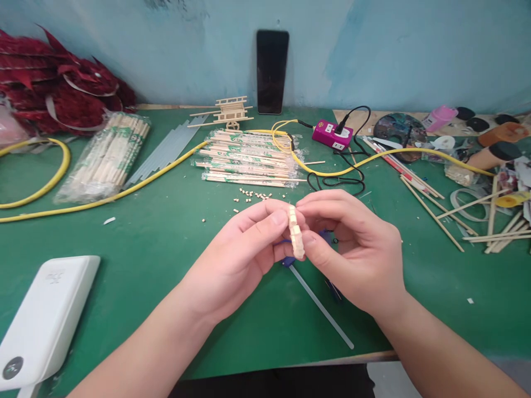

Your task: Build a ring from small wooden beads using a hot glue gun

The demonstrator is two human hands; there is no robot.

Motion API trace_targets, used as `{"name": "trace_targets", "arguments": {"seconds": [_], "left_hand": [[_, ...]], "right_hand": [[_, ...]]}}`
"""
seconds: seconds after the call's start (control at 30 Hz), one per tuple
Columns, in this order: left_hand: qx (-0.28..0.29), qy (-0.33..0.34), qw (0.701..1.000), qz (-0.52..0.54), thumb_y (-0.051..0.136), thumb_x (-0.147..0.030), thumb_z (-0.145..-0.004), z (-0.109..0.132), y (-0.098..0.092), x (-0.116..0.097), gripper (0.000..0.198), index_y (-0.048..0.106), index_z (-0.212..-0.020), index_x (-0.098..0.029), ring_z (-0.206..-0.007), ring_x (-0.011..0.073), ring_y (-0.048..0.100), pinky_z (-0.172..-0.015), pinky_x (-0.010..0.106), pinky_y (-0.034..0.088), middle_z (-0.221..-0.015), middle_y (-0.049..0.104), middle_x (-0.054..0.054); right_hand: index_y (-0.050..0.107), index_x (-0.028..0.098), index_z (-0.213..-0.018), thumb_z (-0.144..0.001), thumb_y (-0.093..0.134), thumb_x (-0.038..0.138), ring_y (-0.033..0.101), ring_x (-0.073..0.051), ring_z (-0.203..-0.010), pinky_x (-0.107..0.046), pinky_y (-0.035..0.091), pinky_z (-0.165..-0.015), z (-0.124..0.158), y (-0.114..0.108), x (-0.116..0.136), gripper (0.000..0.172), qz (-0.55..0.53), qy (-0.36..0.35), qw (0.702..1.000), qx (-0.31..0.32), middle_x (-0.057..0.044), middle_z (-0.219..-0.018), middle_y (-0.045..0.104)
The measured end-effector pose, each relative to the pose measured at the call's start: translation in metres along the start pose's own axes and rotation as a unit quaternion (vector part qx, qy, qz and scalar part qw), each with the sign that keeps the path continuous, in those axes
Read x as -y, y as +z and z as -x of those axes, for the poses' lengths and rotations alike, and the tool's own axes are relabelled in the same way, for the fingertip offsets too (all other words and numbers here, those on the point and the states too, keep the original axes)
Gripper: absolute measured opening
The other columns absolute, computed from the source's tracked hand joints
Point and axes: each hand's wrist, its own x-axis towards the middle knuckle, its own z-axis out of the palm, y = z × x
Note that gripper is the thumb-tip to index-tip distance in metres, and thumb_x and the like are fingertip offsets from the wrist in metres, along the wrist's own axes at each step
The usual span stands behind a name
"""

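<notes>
Between both hands is a small, pale wooden piece (296, 235), built of short stick segments joined in a row and seen nearly edge-on. My left hand (253, 237) pinches its upper left side with thumb and fingers. My right hand (352, 243) grips its right side, thumb near the lower end. Beneath and behind the hands lies a blue glue gun (288, 261), mostly hidden, with a translucent glue stick (321, 307) reaching toward the table's front edge. Tiny cut wooden bits (261, 195) are scattered on the green table just beyond my fingers.
Packaged chopsticks (249, 157) lie behind the hands, near a small wooden cart model (232, 113). A yellow cable (166, 171) crosses the table to a purple power strip (332, 134). A white power bank (50, 315) lies left; loose sticks (493, 221) lie right. A phone (272, 72) leans on the wall.
</notes>
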Motion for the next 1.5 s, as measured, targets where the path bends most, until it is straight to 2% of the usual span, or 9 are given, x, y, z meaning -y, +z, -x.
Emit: {"name": "trace_targets", "arguments": {"seconds": [0.17,0.27,0.47,0.77,0.93,1.03,1.1,1.3,1.5], "left_hand": [[-0.006,-0.002,1.000,0.000,0.081,-0.037,-0.104,-0.001,0.000,0.002,0.019,0.083,-0.096,-0.020,-0.083,0.0123,0.065,-0.082,0.020,0.060,-0.090,0.069,0.003],[-0.005,-0.005,1.000,0.003,0.082,-0.037,-0.103,-0.002,0.000,0.003,0.019,0.083,-0.097,-0.019,-0.083,0.0124,0.065,-0.082,0.021,0.060,-0.090,0.069,0.003],[-0.011,0.001,1.000,-0.004,0.075,-0.031,-0.106,-0.003,-0.001,0.003,0.019,0.081,-0.094,-0.017,-0.082,0.0121,0.063,-0.079,0.020,0.059,-0.089,0.066,0.003],[-0.052,0.022,0.997,-0.058,0.073,-0.031,-0.105,-0.005,0.001,0.000,0.022,0.077,-0.089,-0.017,-0.075,0.0138,0.059,-0.072,0.023,0.053,-0.081,0.062,0.003],[-0.071,0.035,0.994,-0.072,0.072,-0.030,-0.106,-0.005,0.000,0.001,0.022,0.077,-0.090,-0.017,-0.077,0.0141,0.058,-0.072,0.022,0.054,-0.082,0.063,0.003],[-0.089,0.049,0.991,-0.091,0.070,-0.032,-0.108,-0.005,-0.002,0.002,0.027,0.076,-0.087,-0.016,-0.083,0.0148,0.058,-0.076,0.021,0.054,-0.084,0.063,0.004],[-0.092,0.058,0.990,-0.095,0.070,-0.031,-0.108,-0.006,-0.003,0.003,0.028,0.076,-0.085,-0.016,-0.085,0.0144,0.058,-0.078,0.020,0.055,-0.087,0.062,0.004],[-0.082,0.049,0.992,-0.088,0.069,-0.031,-0.109,-0.005,-0.002,0.002,0.028,0.075,-0.085,-0.017,-0.084,0.0143,0.058,-0.077,0.022,0.054,-0.087,0.062,0.003],[-0.106,0.055,0.978,-0.170,0.070,-0.036,-0.108,-0.002,-0.001,0.002,0.028,0.072,-0.086,-0.019,-0.087,0.0169,0.061,-0.081,0.028,0.054,-0.089,0.067,0.003]], "right_hand": [[0.082,0.026,-0.095,-0.094,0.080,0.011,0.076,-0.021,-0.089,-0.034,0.065,-0.068,-0.001,0.002,0.003,0.015,0.020,-0.014,0.999,-0.043,-0.005,-0.098,0.078],[0.079,0.026,-0.094,-0.097,0.075,0.011,0.073,-0.021,-0.086,-0.034,0.062,-0.067,0.000,0.002,0.003,0.016,0.035,-0.017,0.999,-0.032,-0.005,-0.093,0.076],[0.073,0.025,-0.092,-0.100,0.071,0.008,0.069,-0.020,-0.090,-0.036,0.059,-0.075,0.001,-0.001,0.002,0.020,0.021,-0.030,0.999,-0.003,-0.004,-0.094,0.072],[0.075,0.026,-0.095,-0.102,0.069,0.008,0.069,-0.022,-0.095,-0.040,0.058,-0.088,0.000,-0.004,0.001,0.020,-0.023,-0.025,0.999,-0.031,-0.003,-0.094,0.071],[0.079,0.028,-0.096,-0.103,0.070,0.013,0.074,-0.027,-0.120,-0.046,0.061,-0.110,-0.001,-0.007,-0.002,0.019,-0.110,-0.018,0.992,-0.061,-0.005,-0.109,0.080],[0.080,0.030,-0.098,-0.105,0.073,0.018,0.071,-0.026,-0.140,-0.046,0.059,-0.122,-0.004,-0.011,-0.002,0.016,-0.206,0.029,0.977,-0.037,-0.002,-0.128,0.085],[0.082,0.030,-0.102,-0.107,0.071,0.018,0.071,-0.024,-0.144,-0.044,0.057,-0.127,-0.005,-0.013,-0.001,0.016,-0.281,0.053,0.958,-0.007,0.001,-0.130,0.086],[0.081,0.025,-0.109,-0.113,0.063,0.017,0.080,-0.016,-0.129,-0.031,0.062,-0.119,-0.008,-0.015,0.001,0.020,-0.395,0.076,0.915,0.029,0.004,-0.110,0.089],[0.080,0.022,-0.099,-0.109,0.073,0.022,0.084,-0.013,-0.105,-0.024,0.068,-0.103,-0.012,-0.020,0.000,0.012,-0.424,0.115,0.898,-0.003,0.005,-0.090,0.081]]}}
